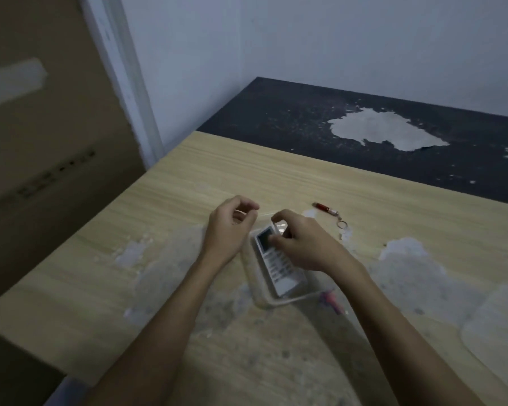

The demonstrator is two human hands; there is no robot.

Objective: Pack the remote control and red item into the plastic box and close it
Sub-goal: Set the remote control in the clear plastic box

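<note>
A: Where do the hands sit on the counter [188, 177]?

B: Both reach over the clear box [264, 300], which lies on the pale wood top near its middle. The white remote [279, 268] lies inside the box, screen end away from the person.

A: State of the right hand [302, 241]?

B: Fingers curled down, tips touching the remote's screen end. Whether they grip it or merely press on it cannot be told; the palm hides the contact.

A: And the left hand [228, 227]?

B: Loosely curled, thumb and forefinger nearly pinched together at the far left corner of the box. A thin clear edge shows between the two hands; whether the left fingers hold it is too blurred to tell.

A: The red item [324, 208]?

B: Outside the box, on the counter beyond the right hand, well apart from it. A small key ring [342, 224] lies at its nearer end.

A: Anything else?

B: A pink object [332, 300], blurred, lies just beside the box's near right corner, under the right forearm. A clear lid [499, 326] rests at the right edge of the counter.
</note>
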